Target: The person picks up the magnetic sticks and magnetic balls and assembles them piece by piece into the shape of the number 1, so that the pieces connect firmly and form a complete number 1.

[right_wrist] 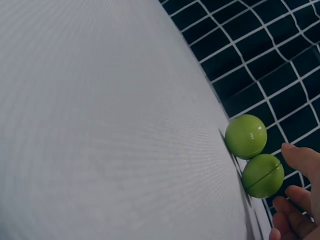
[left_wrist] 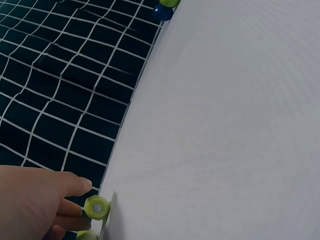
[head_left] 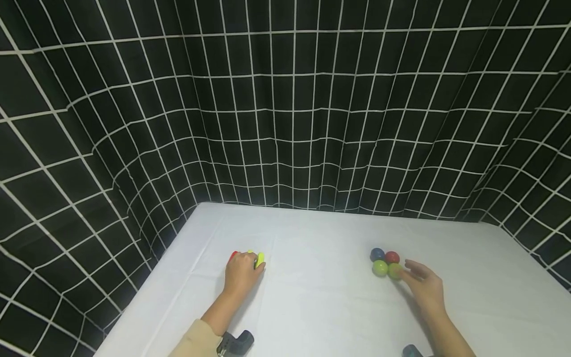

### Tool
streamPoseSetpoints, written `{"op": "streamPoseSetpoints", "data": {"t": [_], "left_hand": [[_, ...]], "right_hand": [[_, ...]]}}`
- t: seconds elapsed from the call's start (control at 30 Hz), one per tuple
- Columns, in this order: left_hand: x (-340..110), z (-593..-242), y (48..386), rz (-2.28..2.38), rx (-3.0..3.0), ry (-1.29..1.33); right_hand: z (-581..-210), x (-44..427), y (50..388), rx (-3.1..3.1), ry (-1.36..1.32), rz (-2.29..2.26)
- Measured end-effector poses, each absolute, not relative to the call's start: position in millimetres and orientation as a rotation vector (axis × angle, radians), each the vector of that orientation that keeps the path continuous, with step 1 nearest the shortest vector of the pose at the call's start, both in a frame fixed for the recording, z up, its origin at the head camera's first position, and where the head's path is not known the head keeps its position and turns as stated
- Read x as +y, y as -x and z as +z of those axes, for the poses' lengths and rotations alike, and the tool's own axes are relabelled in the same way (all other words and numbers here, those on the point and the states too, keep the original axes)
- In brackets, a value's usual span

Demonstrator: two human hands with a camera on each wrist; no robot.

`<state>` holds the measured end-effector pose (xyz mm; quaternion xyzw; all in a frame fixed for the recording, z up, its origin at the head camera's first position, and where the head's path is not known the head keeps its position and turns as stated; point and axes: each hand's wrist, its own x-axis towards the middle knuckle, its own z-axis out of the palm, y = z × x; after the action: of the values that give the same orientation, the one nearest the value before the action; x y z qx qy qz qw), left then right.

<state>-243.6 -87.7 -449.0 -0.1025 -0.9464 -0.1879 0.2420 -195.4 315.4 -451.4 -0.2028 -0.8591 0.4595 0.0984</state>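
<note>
On the left of the table, in the head view, my left hand (head_left: pixel 241 271) is over a red piece (head_left: pixel 233 255) and yellow-green pieces (head_left: pixel 260 259), which it partly covers. The left wrist view shows an eight-sided yellow-green end with a pale centre (left_wrist: pixel 96 207), just below the extended thumb of that hand (left_wrist: pixel 30 202). To the right, a blue ball (head_left: pixel 377 254), a red ball (head_left: pixel 392 257) and two green balls (head_left: pixel 380 268) sit clustered. My right hand (head_left: pixel 426 287) is beside the nearer-right green ball (right_wrist: pixel 263 176), fingers loosely spread, with a gap visible in the right wrist view.
A white cloth (head_left: pixel 312 297) covers the table. Black curtains with a white grid (head_left: pixel 308 124) stand behind it and at both sides. Dark wrist devices (head_left: pixel 236 343) show near the bottom edge.
</note>
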Motion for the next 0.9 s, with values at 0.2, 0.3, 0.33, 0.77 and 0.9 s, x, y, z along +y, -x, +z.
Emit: {"op": "streamPoseSetpoints", "data": {"t": [0.2, 0.3, 0.33, 0.77, 0.9], "left_hand": [[-87.1, -452.2, 247.2, -0.521, -2.57, 0.242], [-86.7, -453.9, 249.4, -0.523, -2.582, 0.231], [-86.4, -454.2, 249.9, -0.525, -2.588, 0.227], [-80.1, -453.3, 252.7, -0.58, -2.653, 0.19], [-77.7, -453.6, 253.4, -0.564, -2.634, 0.19]], "right_hand": [[-454.9, 315.2, 196.6, -2.553, 0.585, 1.348], [-456.0, 315.9, 196.7, -2.564, 0.582, 1.333], [-456.3, 316.2, 196.7, -2.566, 0.582, 1.332], [-458.0, 316.9, 195.9, -2.552, 0.594, 1.37], [-458.7, 317.3, 196.4, -2.554, 0.589, 1.357]]}}
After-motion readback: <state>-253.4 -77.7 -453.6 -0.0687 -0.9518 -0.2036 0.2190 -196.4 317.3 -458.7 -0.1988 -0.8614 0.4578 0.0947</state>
